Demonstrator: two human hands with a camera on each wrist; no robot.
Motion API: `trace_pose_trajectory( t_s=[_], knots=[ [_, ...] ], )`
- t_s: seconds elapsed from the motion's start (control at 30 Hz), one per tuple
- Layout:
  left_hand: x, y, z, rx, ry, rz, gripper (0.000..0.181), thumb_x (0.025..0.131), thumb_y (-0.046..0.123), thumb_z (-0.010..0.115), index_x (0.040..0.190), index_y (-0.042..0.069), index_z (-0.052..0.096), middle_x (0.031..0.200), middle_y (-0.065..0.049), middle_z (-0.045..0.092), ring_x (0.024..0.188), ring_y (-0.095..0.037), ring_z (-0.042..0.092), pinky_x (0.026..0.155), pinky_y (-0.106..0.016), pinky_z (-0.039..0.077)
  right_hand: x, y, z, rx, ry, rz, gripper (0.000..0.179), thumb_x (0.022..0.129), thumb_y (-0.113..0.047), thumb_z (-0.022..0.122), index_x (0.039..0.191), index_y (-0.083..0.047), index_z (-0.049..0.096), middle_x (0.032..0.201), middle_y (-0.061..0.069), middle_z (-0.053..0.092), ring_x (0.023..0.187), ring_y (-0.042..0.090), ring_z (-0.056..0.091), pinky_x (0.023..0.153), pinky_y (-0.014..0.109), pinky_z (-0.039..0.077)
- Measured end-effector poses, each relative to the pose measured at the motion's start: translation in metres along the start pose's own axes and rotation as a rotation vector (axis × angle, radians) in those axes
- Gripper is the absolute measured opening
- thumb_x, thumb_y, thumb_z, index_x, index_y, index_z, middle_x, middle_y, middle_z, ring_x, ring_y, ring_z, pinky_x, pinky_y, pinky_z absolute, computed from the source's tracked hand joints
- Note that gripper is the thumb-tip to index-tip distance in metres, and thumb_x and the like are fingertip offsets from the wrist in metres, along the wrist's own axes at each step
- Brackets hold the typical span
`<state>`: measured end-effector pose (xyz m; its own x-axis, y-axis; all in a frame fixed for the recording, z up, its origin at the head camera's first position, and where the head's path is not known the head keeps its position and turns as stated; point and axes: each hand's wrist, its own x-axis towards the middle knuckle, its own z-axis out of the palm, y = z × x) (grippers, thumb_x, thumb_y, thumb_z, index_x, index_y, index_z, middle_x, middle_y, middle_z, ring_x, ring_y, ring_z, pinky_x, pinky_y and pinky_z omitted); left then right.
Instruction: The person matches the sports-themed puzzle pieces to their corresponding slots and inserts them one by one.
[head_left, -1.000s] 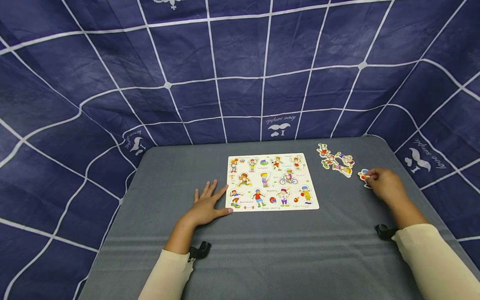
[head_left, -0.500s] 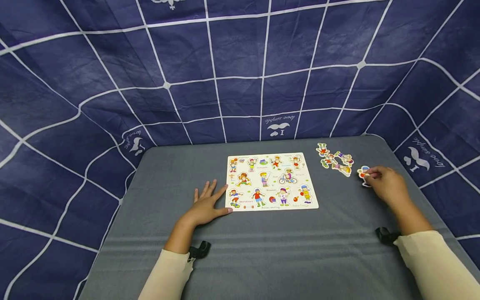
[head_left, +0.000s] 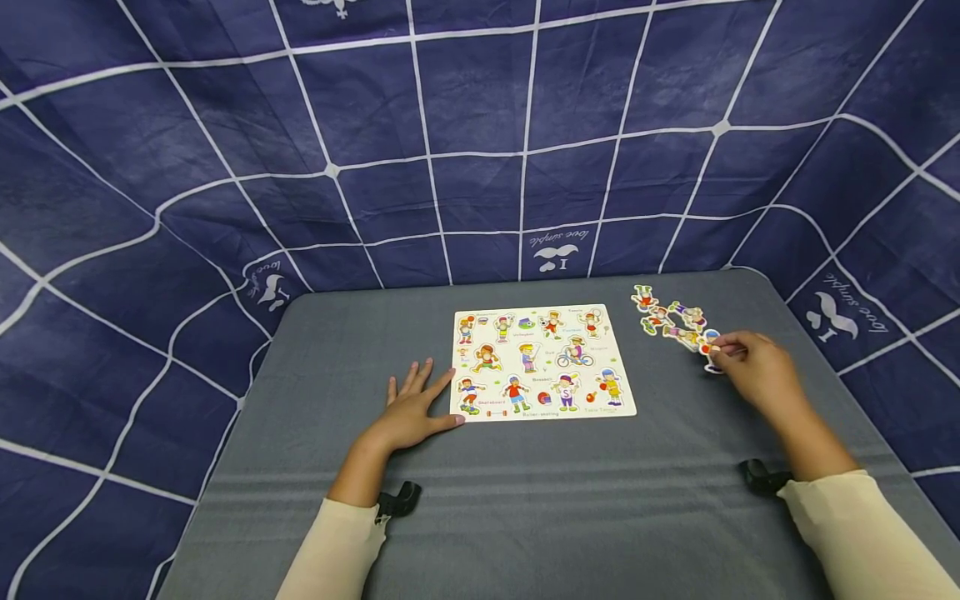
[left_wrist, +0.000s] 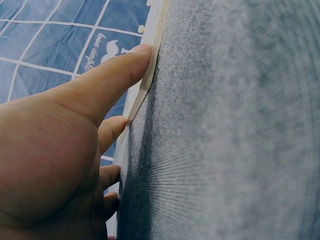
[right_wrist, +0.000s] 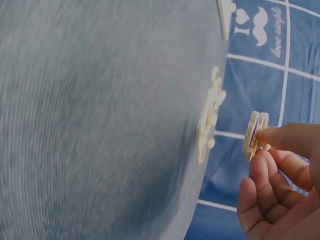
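In the head view, a pale puzzle board point(head_left: 507, 372) with cartoon children playing sports lies flat on the grey table. My left hand point(head_left: 408, 418) rests beside it, fingers spread, with thumb and index finger touching its left edge. The left wrist view shows that thumb point(left_wrist: 120, 72) against the board's thin edge. To the right, my right hand point(head_left: 761, 371) pinches a child-shaped puzzle piece point(head_left: 707, 346) between thumb and fingers. In the right wrist view, the held piece point(right_wrist: 253, 132) is seen edge-on, off the table; whether it is one layer or two, I cannot tell.
Several loose puzzle pieces point(head_left: 655, 320) lie in a cluster right of the board, just left of the held piece. The grey cloth-covered table point(head_left: 525, 500) is bordered by blue curtains point(head_left: 480, 196) with white grid lines at the back and sides.
My right hand has lifted the puzzle piece and carried it left, towards the loose cluster. My left hand and the board stay as they were.
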<state>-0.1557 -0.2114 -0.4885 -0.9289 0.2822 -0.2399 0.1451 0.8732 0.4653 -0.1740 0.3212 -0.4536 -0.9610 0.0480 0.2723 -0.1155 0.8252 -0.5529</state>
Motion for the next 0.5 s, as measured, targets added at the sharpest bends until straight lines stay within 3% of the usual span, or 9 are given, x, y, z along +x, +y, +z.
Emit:
trace_pose_trajectory(
  t_s=[0.5],
  knots=[
    [-0.001,0.001,0.0,-0.002,0.009,0.004,0.089,0.088,0.063,0.068,0.161,0.033,0.027,0.172,-0.013,0.005,0.159,-0.038,-0.005,0.121,-0.07,-0.009,-0.007,-0.03,0.014,0.041,0.0,-0.046,0.015,0.089,-0.01,0.073,0.098,0.002,0.071,0.088,0.017,0.066,0.068,-0.015,0.042,0.059,0.014,0.038]
  ],
)
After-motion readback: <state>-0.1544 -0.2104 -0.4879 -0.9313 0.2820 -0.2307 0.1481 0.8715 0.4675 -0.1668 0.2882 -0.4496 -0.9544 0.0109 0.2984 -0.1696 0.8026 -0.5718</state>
